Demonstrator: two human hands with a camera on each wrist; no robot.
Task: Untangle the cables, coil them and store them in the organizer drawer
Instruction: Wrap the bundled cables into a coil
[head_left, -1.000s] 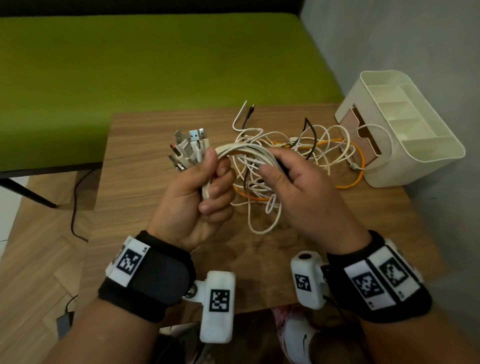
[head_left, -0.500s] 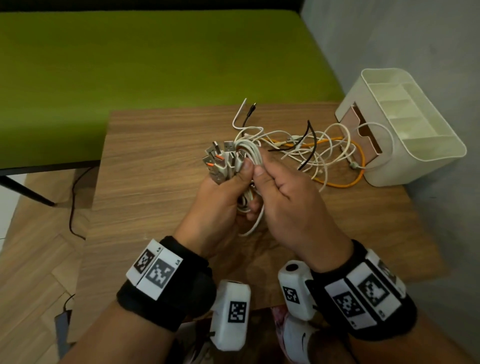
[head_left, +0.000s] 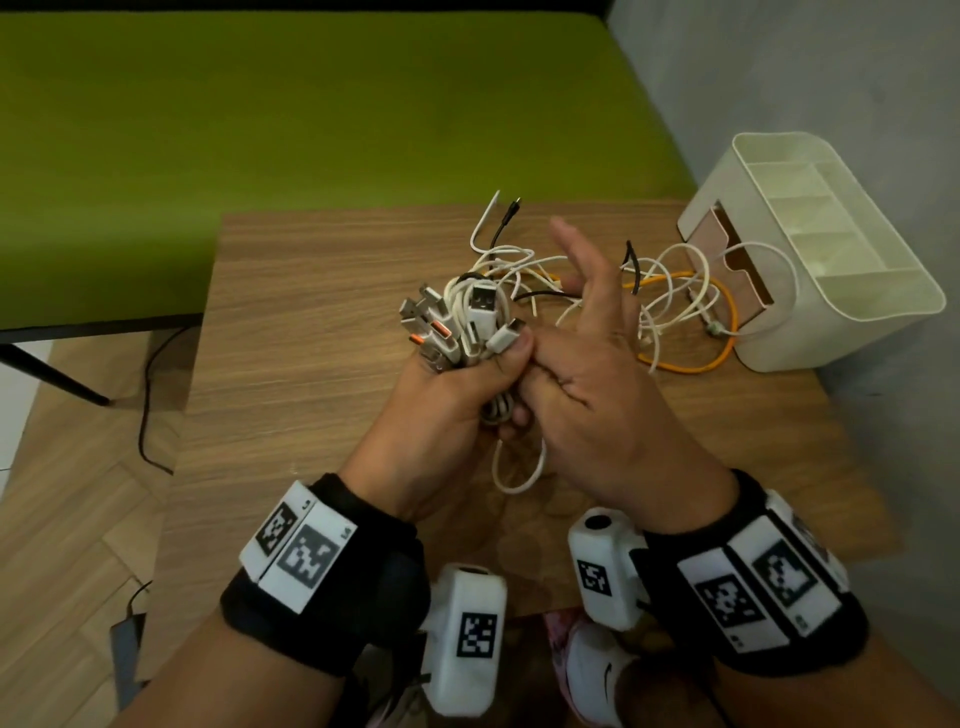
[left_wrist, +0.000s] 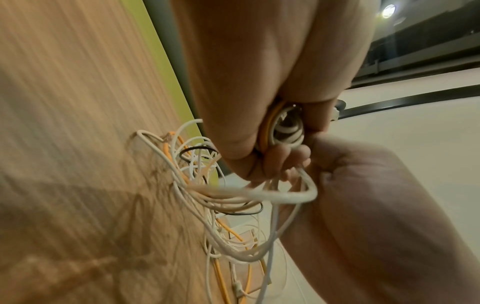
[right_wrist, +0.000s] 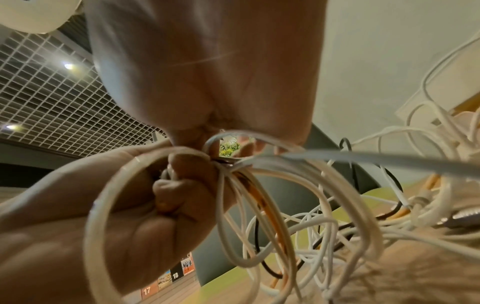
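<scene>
Both hands are above the bench (head_left: 311, 364): the left hand (head_left: 441, 405) grips the cables (head_left: 467, 322) near their plugs, the right hand (head_left: 587, 374) has straight, spread fingers.

Numbers "17" and "18" on small wall panels (right_wrist: 166, 281) in the right wrist view.

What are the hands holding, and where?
Left hand grips the cable bundle just below its plugs. Right hand has fingers spread; whether it pinches anything is unclear.

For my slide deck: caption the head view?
Left hand grips bundled cable plugs above a wooden table; right hand opens beside them.
</scene>
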